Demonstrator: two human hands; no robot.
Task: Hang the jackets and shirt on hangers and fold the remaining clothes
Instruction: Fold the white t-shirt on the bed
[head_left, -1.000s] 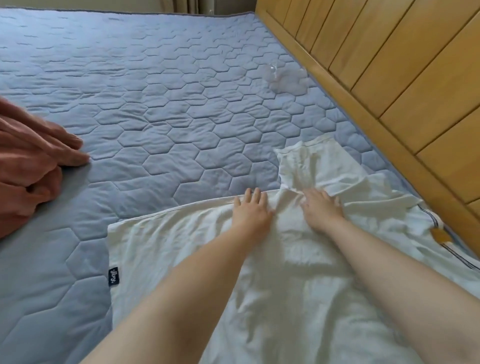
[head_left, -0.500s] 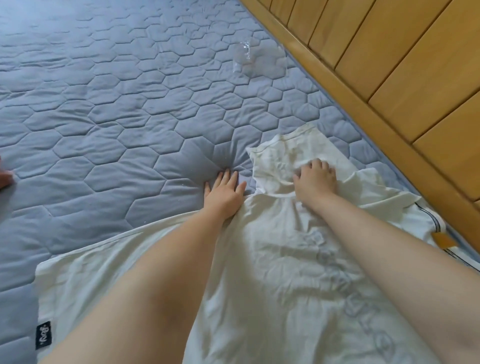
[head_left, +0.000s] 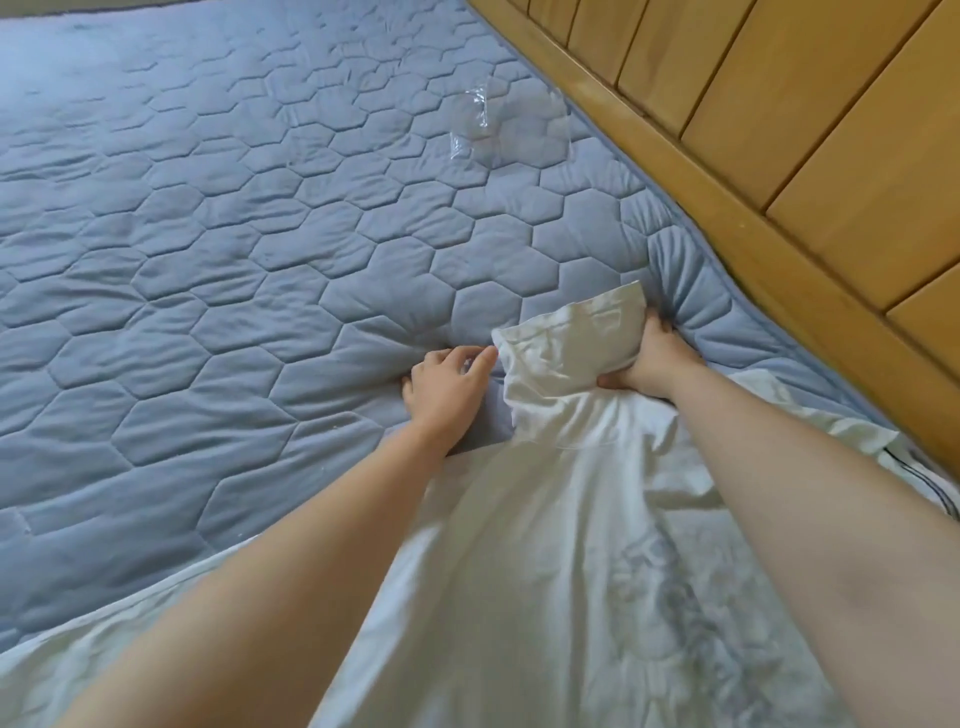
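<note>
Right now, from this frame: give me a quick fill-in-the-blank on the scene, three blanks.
1. The right hand has its fingers curled round the ___ of the white cotton T-shirt.
2. The T-shirt lies on a blue-grey quilted mattress pad stitched in ___ shapes.
3. A crumpled clear plastic bag lies on the pad near the ___ panelling.

Missing words: sleeve; hexagon; wooden

On the quilted mattress pad (head_left: 260, 260), the right hand (head_left: 652, 364) grips the sleeve (head_left: 571, 343) of the white T-shirt (head_left: 545, 571), the left hand (head_left: 447, 389) pinches its corner; a clear plastic bag (head_left: 498, 124) lies beyond
</note>
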